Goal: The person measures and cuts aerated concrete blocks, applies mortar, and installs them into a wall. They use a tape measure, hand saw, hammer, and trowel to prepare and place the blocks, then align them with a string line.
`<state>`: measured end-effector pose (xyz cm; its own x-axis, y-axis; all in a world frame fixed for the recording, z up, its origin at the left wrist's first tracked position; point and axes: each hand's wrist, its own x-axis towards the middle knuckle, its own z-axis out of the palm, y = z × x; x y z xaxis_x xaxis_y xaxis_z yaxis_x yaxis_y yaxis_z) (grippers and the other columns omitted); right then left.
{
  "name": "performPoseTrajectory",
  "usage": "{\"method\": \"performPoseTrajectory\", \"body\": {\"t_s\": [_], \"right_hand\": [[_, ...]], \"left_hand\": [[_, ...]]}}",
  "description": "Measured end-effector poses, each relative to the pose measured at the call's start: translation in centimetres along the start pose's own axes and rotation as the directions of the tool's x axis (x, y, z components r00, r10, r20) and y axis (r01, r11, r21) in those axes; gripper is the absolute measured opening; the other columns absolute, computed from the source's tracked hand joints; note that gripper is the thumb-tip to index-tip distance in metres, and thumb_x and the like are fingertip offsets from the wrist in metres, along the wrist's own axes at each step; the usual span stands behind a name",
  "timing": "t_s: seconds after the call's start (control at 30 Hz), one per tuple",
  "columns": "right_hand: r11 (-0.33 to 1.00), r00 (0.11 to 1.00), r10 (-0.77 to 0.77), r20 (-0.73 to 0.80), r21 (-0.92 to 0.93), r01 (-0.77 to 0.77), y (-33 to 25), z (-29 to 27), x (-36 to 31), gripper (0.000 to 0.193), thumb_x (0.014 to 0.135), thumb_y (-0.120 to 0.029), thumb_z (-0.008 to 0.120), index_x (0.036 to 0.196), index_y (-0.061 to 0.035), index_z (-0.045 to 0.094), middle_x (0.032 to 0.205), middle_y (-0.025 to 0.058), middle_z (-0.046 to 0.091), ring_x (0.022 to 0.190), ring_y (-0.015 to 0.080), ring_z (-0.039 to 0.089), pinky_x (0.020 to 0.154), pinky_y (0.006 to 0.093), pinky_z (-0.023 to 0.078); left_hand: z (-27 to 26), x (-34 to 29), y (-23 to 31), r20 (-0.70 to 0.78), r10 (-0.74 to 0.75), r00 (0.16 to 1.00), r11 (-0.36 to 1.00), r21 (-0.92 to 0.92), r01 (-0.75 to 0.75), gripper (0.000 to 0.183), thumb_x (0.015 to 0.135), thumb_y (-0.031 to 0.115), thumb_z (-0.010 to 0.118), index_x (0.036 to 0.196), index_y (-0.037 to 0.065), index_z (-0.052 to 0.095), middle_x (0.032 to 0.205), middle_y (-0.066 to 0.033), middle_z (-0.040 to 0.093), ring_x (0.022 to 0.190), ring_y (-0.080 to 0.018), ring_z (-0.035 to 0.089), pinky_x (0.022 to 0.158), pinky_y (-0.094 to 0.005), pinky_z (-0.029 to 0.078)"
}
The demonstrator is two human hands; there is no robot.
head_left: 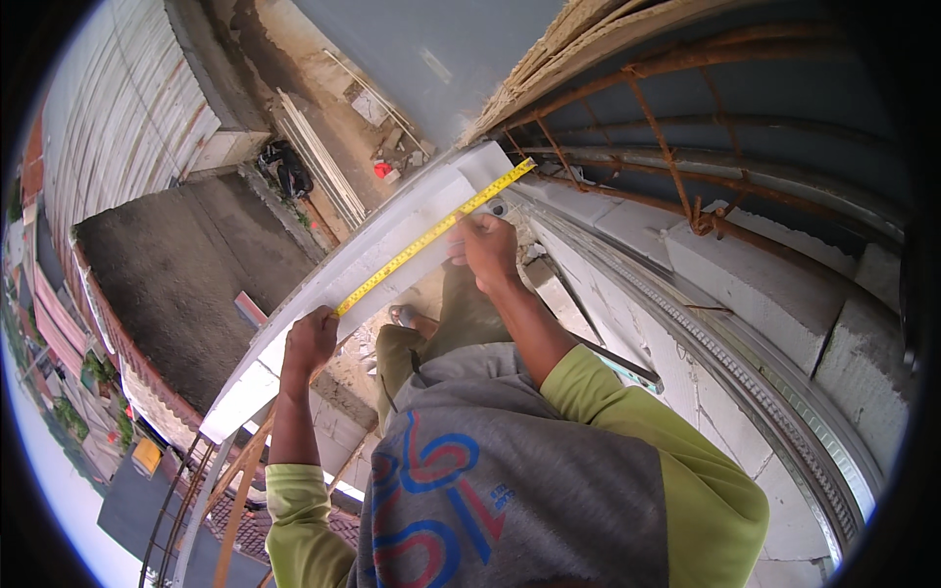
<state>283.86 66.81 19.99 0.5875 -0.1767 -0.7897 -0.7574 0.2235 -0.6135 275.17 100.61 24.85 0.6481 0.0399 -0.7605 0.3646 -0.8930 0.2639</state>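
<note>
A yellow tape measure [397, 265] lies stretched slantwise along the top of a white block wall [421, 218]. At its near left end, my left hand [311, 341] is closed on the tape; no case shows outside the fist. My right hand [487, 251] is beside the tape's far part, fingers curled in and fingertips at its edge. Whatever those fingers pinch, if anything, is hidden and slightly blurred. Past my right hand the tape's tip reaches the block at the far corner.
Rusty rebar [667, 147] runs above a row of pale blocks [750, 269] at right. Beyond the wall, the ground lies far below with long planks [319, 157] and a dark flat roof [186, 265]. A corrugated roof [137, 98] stands at upper left.
</note>
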Motion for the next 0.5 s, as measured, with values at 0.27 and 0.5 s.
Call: {"method": "performPoseTrajectory", "body": {"t_s": [0.27,0.5], "right_hand": [[1.000,1.000,0.014,-0.018,-0.010,-0.015,-0.1,0.2,-0.3,0.024,0.107,-0.021,0.070,0.097,0.0003,0.070,0.084,0.0108,0.077,0.063,0.0170,0.072,0.053,0.0289,0.056],[0.979,0.965,-0.197,0.174,-0.015,0.202,1.3,-0.9,-2.7,0.017,0.107,-0.018,0.069,0.104,-0.0017,0.068,0.087,0.0094,0.075,0.069,0.0147,0.072,0.060,0.0272,0.057]], "left_hand": [[1.6,-0.6,-1.1,-0.093,0.078,0.993,0.995,-0.051,-0.083,0.026,0.103,0.029,0.061,0.106,0.007,0.074,0.098,-0.0245,0.076,0.096,-0.0472,0.073,0.086,-0.0546,0.057],[5.2,-5.7,-3.3,-0.210,0.111,0.971,0.959,-0.235,-0.160,0.026,0.106,0.028,0.060,0.104,0.005,0.071,0.094,-0.0255,0.073,0.094,-0.0492,0.071,0.082,-0.0556,0.055]]}}
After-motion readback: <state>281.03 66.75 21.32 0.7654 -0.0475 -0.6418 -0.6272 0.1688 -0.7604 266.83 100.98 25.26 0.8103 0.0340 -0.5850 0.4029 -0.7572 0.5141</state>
